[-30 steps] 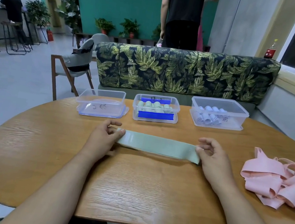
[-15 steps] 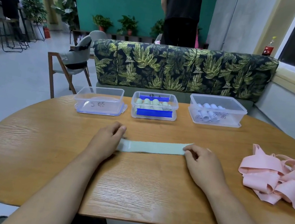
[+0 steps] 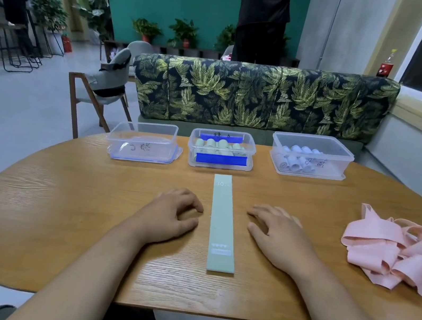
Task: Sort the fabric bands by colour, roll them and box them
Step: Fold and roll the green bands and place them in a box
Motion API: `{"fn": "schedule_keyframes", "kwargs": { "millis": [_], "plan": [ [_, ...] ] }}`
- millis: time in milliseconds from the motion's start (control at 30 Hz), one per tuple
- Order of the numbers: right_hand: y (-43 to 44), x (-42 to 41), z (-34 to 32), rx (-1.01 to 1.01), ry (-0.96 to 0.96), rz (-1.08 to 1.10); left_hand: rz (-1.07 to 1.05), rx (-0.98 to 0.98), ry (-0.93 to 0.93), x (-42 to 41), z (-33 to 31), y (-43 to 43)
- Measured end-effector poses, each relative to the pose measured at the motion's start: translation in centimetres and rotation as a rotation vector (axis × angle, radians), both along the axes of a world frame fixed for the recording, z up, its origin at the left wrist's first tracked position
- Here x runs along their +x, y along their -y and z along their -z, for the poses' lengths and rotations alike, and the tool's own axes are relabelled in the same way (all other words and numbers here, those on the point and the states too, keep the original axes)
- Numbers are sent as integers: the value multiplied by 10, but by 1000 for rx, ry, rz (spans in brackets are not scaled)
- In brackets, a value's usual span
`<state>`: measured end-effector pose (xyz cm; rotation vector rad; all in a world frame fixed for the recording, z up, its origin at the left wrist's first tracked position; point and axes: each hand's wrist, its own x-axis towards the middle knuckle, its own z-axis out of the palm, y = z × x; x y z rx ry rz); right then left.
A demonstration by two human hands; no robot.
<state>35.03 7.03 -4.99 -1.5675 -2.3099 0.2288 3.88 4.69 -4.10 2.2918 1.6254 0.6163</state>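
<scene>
Pale green flat fabric band lies unrolled on the oval wooden table, long axis running straight away from the wearer. The far end is printed "30" and sits just short of the middle clear plastic box; the near end has small white markings too small to read. Left hand rests palm-down on the table just left of the band, fingers loosely curled, tips near the band's edge, holding nothing; can't tell if they touch it. Right hand is palm-down on the other side, fingers relaxed and slightly spread, tips pointing at the band with a gap, also holding nothing. Three boxes stand in a row along the far edge. The middle one holds rolled green bands and a blue strip. The right clear plastic box holds rolled pale bluish bands. The left clear plastic box has handwriting on its side and sits on a blue-edged lid. Heap of loose pink fabric bands is at the table's right, well apart from the right hand. Leaf-print sofa back is behind the table, with a person in black standing beyond it.
</scene>
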Motion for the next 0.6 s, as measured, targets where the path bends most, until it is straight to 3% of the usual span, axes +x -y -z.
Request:
{"fn": "schedule_keyframes", "kwargs": {
  "millis": [367, 500, 600],
  "plan": [
    [29, 0, 0, 45, -43, -103, 30, 95, -47, 23, 3, 50],
    [52, 1, 2, 92, -238, -217, 36, 125, 86, 34, 1, 75],
    [72, -1, 7, 99, -277, -360, 110, 85, 195, 43, -1, 93]
  ]
}}
